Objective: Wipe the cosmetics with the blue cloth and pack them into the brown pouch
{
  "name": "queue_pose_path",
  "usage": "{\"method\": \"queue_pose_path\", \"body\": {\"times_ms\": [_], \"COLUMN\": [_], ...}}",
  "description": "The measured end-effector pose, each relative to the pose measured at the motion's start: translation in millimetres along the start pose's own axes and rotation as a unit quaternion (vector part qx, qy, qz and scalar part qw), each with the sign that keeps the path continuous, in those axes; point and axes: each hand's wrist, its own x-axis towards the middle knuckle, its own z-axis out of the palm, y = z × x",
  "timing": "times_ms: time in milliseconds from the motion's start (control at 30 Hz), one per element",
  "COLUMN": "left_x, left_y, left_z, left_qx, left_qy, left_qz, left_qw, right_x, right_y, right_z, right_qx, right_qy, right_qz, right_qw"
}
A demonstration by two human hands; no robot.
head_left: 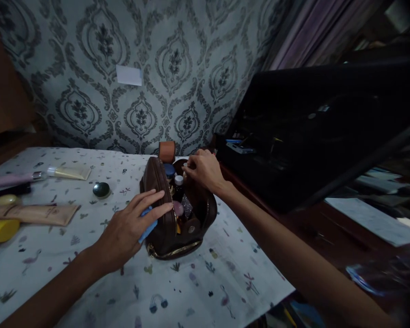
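My right hand (pixel 207 171) is at the back of the mouth of the dark brown leather-look bag with a gold zip (pixel 164 218), fingers bent down and bunched; a small pale bit shows at the tips, but I can't tell if that grip is pinching it. Left hand (pixel 123 230): fingers spread, tips on the bag's near-left edge, with a bright blue soft-looking cloth (pixel 146 225) between hand and bag; can't tell if it's clasped or just pinned. Bag stands open on the desk (pixel 116 291), between my hands. Inside: dark bottle with a white cap (pixel 179 180), round blue lid (pixel 169 170), silvery glitter piece (pixel 187 207). I read the step as handling contents, right hand working, left steadying. Next move calls for the left holding the bag upright, mouth wide, and the right fingers clearing the rim without knocking the bottle. Further out: orange-brown cylinder (pixel 166 151) just behind the bag, round dark green item (pixel 101 189) to its left, beige squeeze tube (pixel 34 214) well apart at far left.
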Motion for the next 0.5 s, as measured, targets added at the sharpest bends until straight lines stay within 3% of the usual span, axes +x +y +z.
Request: {"method": "queue_pose_path", "body": {"times_ms": [367, 500], "left_x": [0.7, 0.7], "left_y": [0.7, -0.4], "left_z": [0.5, 0.4], "left_qx": [0.001, 0.004], "left_qy": [-0.009, -0.003], "left_qz": [-0.003, 0.003], "left_qw": [1.0, 1.0], "right_x": [0.0, -0.9], "right_y": [1.6, 1.6], "right_z": [-2.2, -3.7], "right_qx": [-0.004, 0.035], "right_qy": [-0.023, 0.002], "right_qz": [-0.004, -0.003], "right_qw": [1.0, 0.999]}}
